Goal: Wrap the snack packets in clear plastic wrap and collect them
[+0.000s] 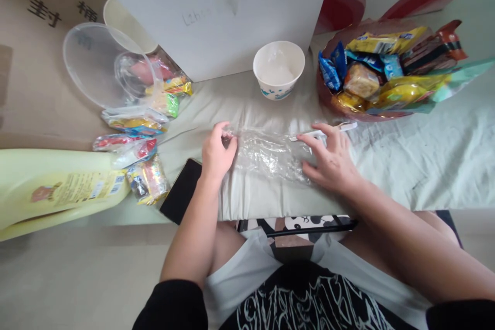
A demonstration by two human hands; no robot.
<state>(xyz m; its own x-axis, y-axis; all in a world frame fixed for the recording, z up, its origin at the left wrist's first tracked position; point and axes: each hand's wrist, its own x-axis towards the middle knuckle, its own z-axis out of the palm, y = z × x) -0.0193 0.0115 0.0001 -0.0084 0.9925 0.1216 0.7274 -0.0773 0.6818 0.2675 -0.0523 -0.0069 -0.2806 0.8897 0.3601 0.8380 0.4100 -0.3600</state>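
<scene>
1. While the paper bowl [276, 77] stands upright on the cloth [406, 165], the clear plastic bag [266, 154] lies flat on the bowl's near side, its long axis running roughly left to right.
2. Left of the bowl and nearer the person, the left hand [218, 152] is at the bag's left end, thumb and forefinger curled slightly apart with plastic by them; whether they pinch it I cannot tell.
3. Right of the bowl, also on its near side, the right hand [328, 157] is spread open over the bag's right end, fingers resting across a slanting white stick [347, 126], not closed around anything.
4. Each hand meets one end, so neither is clearly nearer the bag; the right is nearer the stick.
</scene>
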